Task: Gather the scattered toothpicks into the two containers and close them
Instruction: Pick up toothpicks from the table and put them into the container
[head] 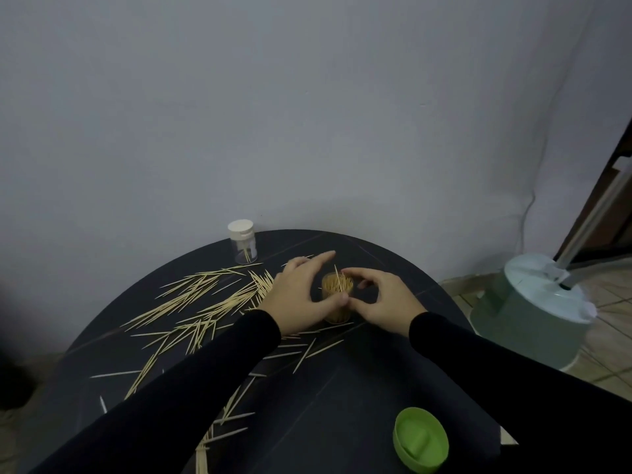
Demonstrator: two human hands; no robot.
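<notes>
We have both hands around the open container (pixel 337 299), a small clear cup standing upright near the middle of the dark round table (pixel 393 371) and already packed with toothpicks on end. Our left hand (pixel 301 292) wraps its left side, thumb pressed to the near wall and forefinger stretched out straight past the far rim. Our right hand (pixel 379 299) curls in from the right, fingertips arching over the mouth; whether they pinch a toothpick or only touch the rim, we cannot tell.

The scattered toothpicks (pixel 205 302) lie mostly to the left and near-left of the cup, many crossing one another, a few just in front of it. We judge them very light, stiff but easily snapped, and prone to roll on the smooth top, so we would sweep them into a parallel bundle and pinch it mid-length. The cup looks light and tippy; hold it low on the wall.

The second container (pixel 242 242) stands at the far left, white lid on, few picks inside. A green lid (pixel 420 439) rests upside down at the near right.
</notes>
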